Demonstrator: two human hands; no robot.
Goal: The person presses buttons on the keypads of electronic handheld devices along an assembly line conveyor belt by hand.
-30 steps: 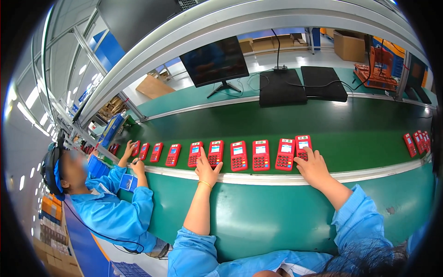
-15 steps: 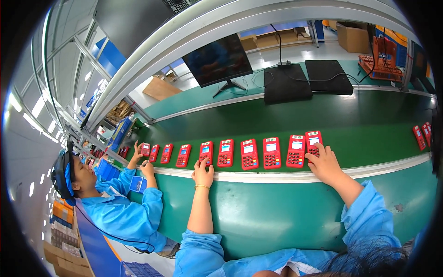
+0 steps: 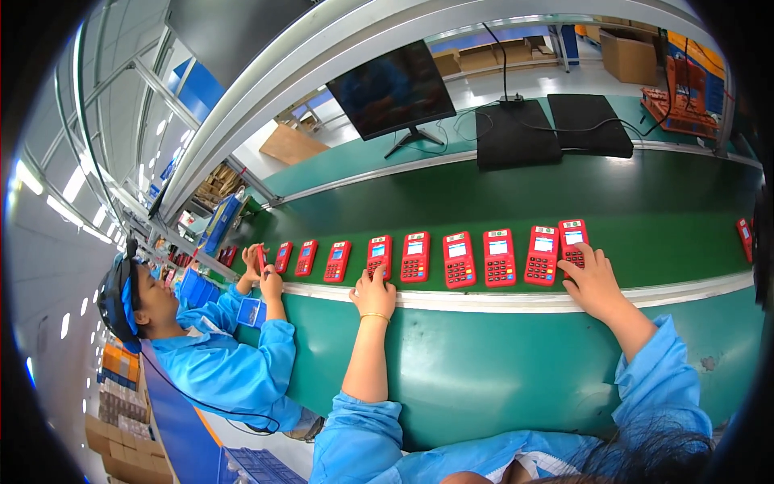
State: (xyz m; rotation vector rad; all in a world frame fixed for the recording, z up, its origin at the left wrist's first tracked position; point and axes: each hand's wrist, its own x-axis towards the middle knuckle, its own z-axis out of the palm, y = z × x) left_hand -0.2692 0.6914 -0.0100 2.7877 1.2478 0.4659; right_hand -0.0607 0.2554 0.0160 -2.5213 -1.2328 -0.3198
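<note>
A row of several red handheld payment terminals lies on the green conveyor belt [image 3: 484,202]. My right hand [image 3: 594,280] rests on the keypad of the rightmost terminal [image 3: 572,240], fingers spread over it. My left hand [image 3: 373,292] touches the lower edge of another red terminal [image 3: 379,256] further left in the row. Between the two hands lie terminals with lit screens, such as the one in the middle [image 3: 458,259]. Both forearms come up from the lower edge in blue sleeves.
A co-worker in a blue coat and cap [image 3: 201,355] sits at my left, both hands on a terminal [image 3: 262,262]. A dark monitor [image 3: 395,89] and two black mats [image 3: 516,133] stand beyond the belt. More red terminals [image 3: 743,238] lie at far right. Cardboard boxes stand behind.
The view has shifted a little. My left hand has moved along the row to a terminal further right of the co-worker; my right hand stays on the rightmost terminal.
</note>
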